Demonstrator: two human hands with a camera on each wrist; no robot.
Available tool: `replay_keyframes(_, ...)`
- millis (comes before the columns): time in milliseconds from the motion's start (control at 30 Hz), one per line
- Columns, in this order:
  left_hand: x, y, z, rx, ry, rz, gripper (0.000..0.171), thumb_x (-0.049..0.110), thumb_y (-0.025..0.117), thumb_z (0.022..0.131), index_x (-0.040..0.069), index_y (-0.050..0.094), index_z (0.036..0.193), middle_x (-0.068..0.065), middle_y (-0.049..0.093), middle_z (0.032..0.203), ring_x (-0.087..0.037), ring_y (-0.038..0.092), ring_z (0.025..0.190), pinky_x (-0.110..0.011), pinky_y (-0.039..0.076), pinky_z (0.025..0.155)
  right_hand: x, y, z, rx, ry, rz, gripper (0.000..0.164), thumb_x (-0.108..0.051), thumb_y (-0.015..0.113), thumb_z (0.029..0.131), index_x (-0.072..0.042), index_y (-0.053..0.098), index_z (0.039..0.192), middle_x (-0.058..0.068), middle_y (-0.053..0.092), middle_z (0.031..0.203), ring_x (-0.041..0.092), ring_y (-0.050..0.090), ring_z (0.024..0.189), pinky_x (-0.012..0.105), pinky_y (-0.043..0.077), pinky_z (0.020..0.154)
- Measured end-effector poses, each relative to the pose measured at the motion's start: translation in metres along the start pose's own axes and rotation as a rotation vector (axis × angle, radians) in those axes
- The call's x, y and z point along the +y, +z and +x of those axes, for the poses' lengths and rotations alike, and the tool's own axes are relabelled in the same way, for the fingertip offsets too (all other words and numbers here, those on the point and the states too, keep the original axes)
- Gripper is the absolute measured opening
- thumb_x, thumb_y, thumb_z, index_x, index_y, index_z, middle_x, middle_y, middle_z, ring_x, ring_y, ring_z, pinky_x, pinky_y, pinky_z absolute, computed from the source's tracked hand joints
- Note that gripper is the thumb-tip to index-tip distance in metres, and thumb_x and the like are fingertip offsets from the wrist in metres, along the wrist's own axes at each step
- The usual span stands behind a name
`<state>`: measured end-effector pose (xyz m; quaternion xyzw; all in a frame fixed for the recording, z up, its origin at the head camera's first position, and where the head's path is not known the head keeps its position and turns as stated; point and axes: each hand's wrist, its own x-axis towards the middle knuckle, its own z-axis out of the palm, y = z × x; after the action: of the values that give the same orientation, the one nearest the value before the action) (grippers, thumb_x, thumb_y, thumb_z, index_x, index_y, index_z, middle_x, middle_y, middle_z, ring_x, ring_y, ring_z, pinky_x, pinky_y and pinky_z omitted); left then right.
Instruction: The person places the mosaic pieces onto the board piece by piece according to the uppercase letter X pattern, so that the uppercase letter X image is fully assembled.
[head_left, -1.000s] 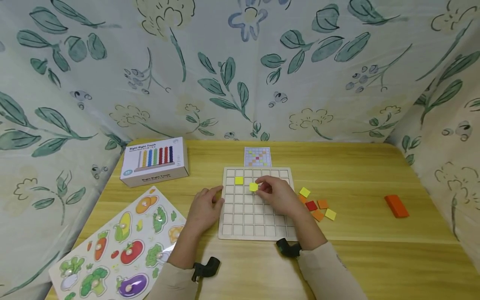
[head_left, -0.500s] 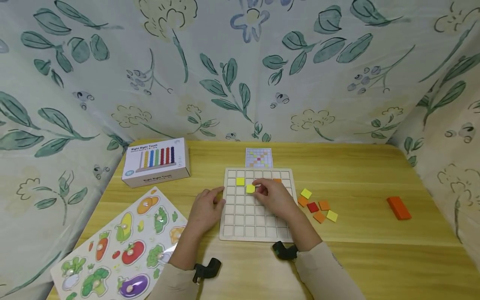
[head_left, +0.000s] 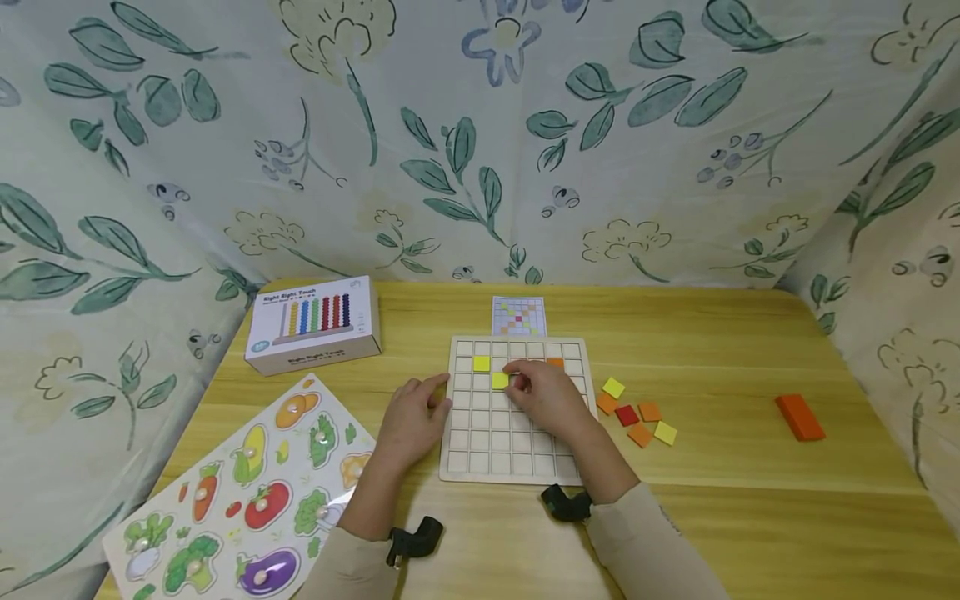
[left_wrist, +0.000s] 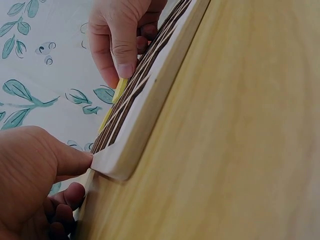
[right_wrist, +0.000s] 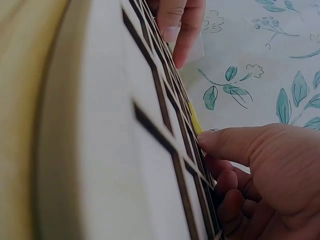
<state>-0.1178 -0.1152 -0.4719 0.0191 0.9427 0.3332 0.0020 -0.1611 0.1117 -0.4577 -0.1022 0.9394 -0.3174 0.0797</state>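
In the head view my right hand [head_left: 547, 396] pinches a yellow square tile [head_left: 500, 381] at its right edge, low over the wooden grid board [head_left: 480, 440]. The right wrist view shows the thumb against the tile's edge [right_wrist: 195, 120]. A second yellow tile [head_left: 482, 363] lies in a cell up and to the left, and an orange tile [head_left: 556, 364] sits partly behind the right hand. My left hand [head_left: 412, 421] touches the board's left edge with an extended digit. In the left wrist view, the left hand's [left_wrist: 35, 175] other fingers hang loosely curled below.
Loose yellow, orange and red tiles [head_left: 626, 415] lie right of the board. A printed pattern card [head_left: 518, 316] stands behind it. To the left are a white toy box [head_left: 315, 321] and a vegetable puzzle board [head_left: 247, 492]. An orange block [head_left: 799, 417] lies far right.
My right hand has moved slightly left and down with the yellow tile, bringing it to the cell diagonally below the first one. The orange tile has come into view behind it. The left hand stays put.
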Motion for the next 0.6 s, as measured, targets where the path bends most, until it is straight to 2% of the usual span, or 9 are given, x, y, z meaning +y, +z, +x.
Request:
replay_keyframes(400, -0.0006, 0.0007, 0.0002, -0.004, -0.003, 0.004, 0.043, 0.024, 0.064, 0.099, 0.017, 0.062, 0.142, -0.001, 0.059, 0.091, -0.017, 0.05, 0.086, -0.034, 0.042, 0.077, 0.0012, 0.0, -0.0007, 0.001, 0.0, 0.028, 0.031, -0.022, 0.075, 0.093, -0.017, 0.072, 0.124, -0.004, 0.062, 0.085, 0.014, 0.053, 0.077, 0.03, 0.044, 0.069)
replay_keyframes(600, -0.0008, 0.0005, 0.0011, -0.007, -0.009, 0.004, 0.043, 0.025, 0.064, 0.1, 0.017, 0.061, 0.142, -0.002, 0.06, 0.091, -0.018, 0.051, 0.087, -0.034, 0.042, 0.078, 0.0028, -0.0042, -0.0019, -0.013, 0.009, 0.1, 0.029, -0.022, 0.075, 0.093, -0.017, 0.072, 0.122, -0.002, 0.063, 0.087, 0.016, 0.055, 0.08, 0.031, 0.045, 0.071)
